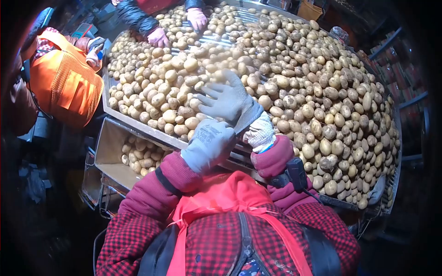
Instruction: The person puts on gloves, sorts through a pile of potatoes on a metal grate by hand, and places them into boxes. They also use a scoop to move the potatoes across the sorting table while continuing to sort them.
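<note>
Head view: sorting table (133,122) taken as landmark, heaped with loose potatoes (331,115) over most of its top; ribbed metal surface visible between them at the table's far side. Both of the wearer's hands are above the table's near edge, in grey gloves. Left hand (209,141): fingers curled in tightly, gripping the loose cuff (249,116) of the right glove; its fingertips are hidden. Right hand (228,99): fingers spread and extended over the table's potatoes, nothing held; a white knit layer (261,132) shows at the wrist below the cuff. Cardboard box (108,158) below the table's near left edge, containing further potatoes (140,156). Co-worker at the table's far left side: two pink-gloved hands (197,19) among the potatoes, dark sleeves. Another person, in an orange vest (69,85), is just beside the table's left end. Pale crumpled item (377,189), identity unclear, at the table's near right corner
</note>
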A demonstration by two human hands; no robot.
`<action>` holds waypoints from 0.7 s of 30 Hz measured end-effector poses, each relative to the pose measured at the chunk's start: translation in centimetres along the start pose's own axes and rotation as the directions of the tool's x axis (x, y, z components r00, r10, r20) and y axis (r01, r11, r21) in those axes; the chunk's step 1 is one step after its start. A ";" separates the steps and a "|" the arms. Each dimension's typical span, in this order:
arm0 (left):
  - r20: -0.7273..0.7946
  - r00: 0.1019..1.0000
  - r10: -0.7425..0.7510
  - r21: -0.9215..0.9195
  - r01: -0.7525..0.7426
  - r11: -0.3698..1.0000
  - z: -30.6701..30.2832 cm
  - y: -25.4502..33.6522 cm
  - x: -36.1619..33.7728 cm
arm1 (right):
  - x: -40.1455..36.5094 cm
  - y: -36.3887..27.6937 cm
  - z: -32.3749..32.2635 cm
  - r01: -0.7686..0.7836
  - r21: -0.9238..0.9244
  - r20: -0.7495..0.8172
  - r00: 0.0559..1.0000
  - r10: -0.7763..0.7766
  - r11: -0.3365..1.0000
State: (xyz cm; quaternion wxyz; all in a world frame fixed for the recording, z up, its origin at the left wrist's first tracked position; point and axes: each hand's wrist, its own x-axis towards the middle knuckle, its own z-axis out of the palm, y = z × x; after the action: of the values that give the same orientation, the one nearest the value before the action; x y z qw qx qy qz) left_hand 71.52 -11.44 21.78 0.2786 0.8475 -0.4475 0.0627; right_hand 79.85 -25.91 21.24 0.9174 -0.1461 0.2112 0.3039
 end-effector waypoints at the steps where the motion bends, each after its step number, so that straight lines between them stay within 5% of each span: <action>1: 0.003 1.000 -0.010 0.014 0.010 1.000 -0.3 0.1 0.1 | 0.7 0.1 -0.5 0.234 -0.358 0.004 0.969 -0.249 0.904; 3: 0.008 1.000 -0.021 -0.043 0.021 0.999 -0.2 0.1 -0.1 | 3.0 0.3 -2.9 0.493 -0.834 0.261 0.748 -0.610 0.248; 6: -0.012 1.000 -0.007 -0.185 0.005 0.983 0.0 0.2 -0.1 | 5.4 0.8 -5.0 0.560 -0.828 0.450 0.629 -0.634 -0.032; 8: -0.031 0.999 0.012 -0.199 -0.018 0.980 -0.6 1.1 0.2 | 5.8 -0.1 -5.9 0.643 -0.609 0.512 0.766 -0.389 0.465; 10: -0.030 0.997 0.067 -0.211 -0.071 0.975 -0.4 0.7 0.5 | 5.7 -2.1 -5.2 0.525 -0.526 0.467 0.836 -0.289 0.669; 12: 0.005 0.996 0.088 -0.194 -0.085 0.977 -0.8 0.6 0.7 | 5.4 -2.3 -4.3 0.142 -0.392 0.090 0.989 -0.116 0.909; 13: 0.051 0.994 0.094 -0.194 -0.083 0.978 -1.0 0.4 0.7 | 5.3 -1.7 -4.1 0.052 -0.349 -0.116 0.988 -0.099 0.936; 17: 0.291 0.957 -0.001 -0.115 0.036 0.993 0.0 -2.6 0.0 | 5.0 0.3 -3.1 0.183 -0.265 0.198 0.971 -0.132 0.947; 20: 0.240 0.971 0.005 -0.183 0.040 0.982 0.7 -3.2 -0.7 | 5.3 1.1 -2.3 0.280 -0.165 0.423 0.886 -0.188 0.946; 21: 0.230 0.973 -0.006 -0.188 0.051 0.981 0.7 -2.9 -0.8 | 7.4 1.0 -4.0 0.543 -0.348 0.577 0.767 -0.282 0.764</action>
State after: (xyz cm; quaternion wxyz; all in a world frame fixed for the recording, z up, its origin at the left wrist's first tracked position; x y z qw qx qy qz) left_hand 73.23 -9.98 19.67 0.3072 0.8244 -0.4681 -0.0826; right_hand 83.40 -23.07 14.10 0.9149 -0.3386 -0.1535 0.1571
